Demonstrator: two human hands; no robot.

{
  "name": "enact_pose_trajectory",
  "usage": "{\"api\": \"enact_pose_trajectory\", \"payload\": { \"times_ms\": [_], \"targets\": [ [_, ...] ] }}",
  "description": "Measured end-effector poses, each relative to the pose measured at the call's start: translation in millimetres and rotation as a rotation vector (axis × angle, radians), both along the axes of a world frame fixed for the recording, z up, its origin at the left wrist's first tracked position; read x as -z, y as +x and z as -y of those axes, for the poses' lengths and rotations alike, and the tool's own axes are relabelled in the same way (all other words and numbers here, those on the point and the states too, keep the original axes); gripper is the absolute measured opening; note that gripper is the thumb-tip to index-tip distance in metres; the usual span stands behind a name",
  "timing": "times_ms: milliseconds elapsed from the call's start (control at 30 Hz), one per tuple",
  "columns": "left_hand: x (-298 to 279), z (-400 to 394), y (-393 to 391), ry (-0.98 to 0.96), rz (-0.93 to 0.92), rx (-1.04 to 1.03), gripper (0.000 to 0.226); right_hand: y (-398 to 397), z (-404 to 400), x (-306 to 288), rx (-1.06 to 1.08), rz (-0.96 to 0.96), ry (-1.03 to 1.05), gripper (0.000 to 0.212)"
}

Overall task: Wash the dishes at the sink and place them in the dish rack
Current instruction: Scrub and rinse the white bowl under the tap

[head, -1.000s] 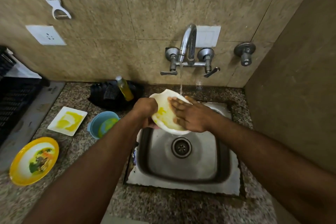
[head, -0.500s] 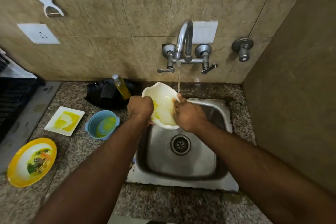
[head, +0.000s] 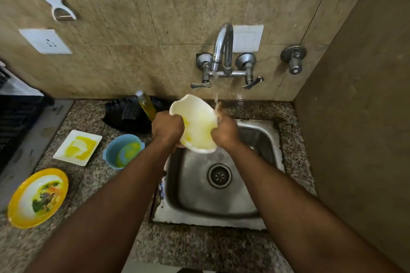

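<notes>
The left hand (head: 168,127) grips the left rim of a white bowl (head: 197,124); the right hand (head: 224,132) is curled on its right edge under the running tap (head: 223,51). The bowl is held tilted over the back of the sink (head: 221,184), yellow residue inside. This looks like rinsing; next it needs turning under the stream. Left of the sink wait a cup (head: 123,150), a plate (head: 77,147) and a yellow bowl (head: 37,197).

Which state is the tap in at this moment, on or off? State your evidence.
On. A thin stream of water falls from the tap spout onto the right hand at the white dish rim, above the sink.
</notes>
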State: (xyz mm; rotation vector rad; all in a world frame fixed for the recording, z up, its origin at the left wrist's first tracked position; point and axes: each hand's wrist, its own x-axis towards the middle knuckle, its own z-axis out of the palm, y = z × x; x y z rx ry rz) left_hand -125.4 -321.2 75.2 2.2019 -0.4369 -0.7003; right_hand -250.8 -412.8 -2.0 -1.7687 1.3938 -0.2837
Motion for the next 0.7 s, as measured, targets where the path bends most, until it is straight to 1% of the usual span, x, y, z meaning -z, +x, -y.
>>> {"api": "enact_pose_trajectory", "payload": {
  "times_ms": [33, 67, 100, 133, 167, 200, 267, 300, 333, 367, 400, 433, 467, 500, 533, 600, 633, 700],
  "targets": [
    [1, -3, -3, -0.025, 0.010, -0.017, 0.053, 2, 5, 0, 0.159, 0.084, 0.020, 0.081],
    [0, -6, -8, -0.047, 0.026, -0.038, 0.060, 5, 7, -1, 0.250, 0.129, 0.019, 0.069],
    [0, -7, -13, -0.062, 0.035, -0.064, 0.063, 7, 8, -4, 0.268, 0.114, -0.027, 0.054],
    [-1, -8, -18, -0.078, 0.030, -0.102, 0.062, 10, 8, -6, 0.270, 0.095, -0.085, 0.039],
    [-5, -9, -22, -0.096, 0.031, -0.136, 0.057, 13, 6, -9, 0.280, 0.087, -0.123, 0.028],
    [-5, -9, -23, -0.103, 0.040, -0.161, 0.049, 16, 2, -11, 0.315, 0.109, -0.128, 0.024],
    [-5, -8, -26, -0.119, 0.096, -0.186, 0.039, 21, -5, -11, 0.424, 0.207, -0.009, 0.033],
    [-5, -9, -27, -0.136, 0.125, -0.184, 0.036, 23, -10, -8, 0.450, 0.258, 0.077, 0.034],
    [-5, -10, -27, -0.153, 0.146, -0.183, 0.034, 24, -14, -4, 0.429, 0.326, 0.171, 0.031],
    [-3, -11, -27, -0.167, 0.157, -0.188, 0.034, 24, -19, -1, 0.387, 0.411, 0.262, 0.037],
    [-2, -11, -26, -0.174, 0.157, -0.208, 0.035, 23, -22, 0, 0.358, 0.512, 0.368, 0.051],
    [0, -12, -25, -0.185, 0.151, -0.234, 0.036, 19, -25, 1, 0.354, 0.628, 0.489, 0.061],
    [1, -13, -24, -0.194, 0.141, -0.255, 0.038, 16, -28, 3, 0.370, 0.706, 0.588, 0.062],
    [3, -14, -23, -0.203, 0.139, -0.260, 0.039, 14, -31, 6, 0.391, 0.716, 0.622, 0.056],
    [4, -14, -25, -0.201, 0.148, -0.248, 0.039, 14, -35, 8, 0.418, 0.677, 0.592, 0.046],
    [6, -15, -36, -0.191, 0.190, -0.192, 0.037, 19, -33, 12, 0.497, 0.489, 0.459, 0.030],
    [7, -16, -42, -0.192, 0.217, -0.166, 0.036, 21, -28, 13, 0.537, 0.403, 0.415, 0.029],
    [7, -16, -48, -0.200, 0.247, -0.159, 0.035, 23, -20, 3, 0.552, 0.286, 0.390, 0.047]
  ]
}}
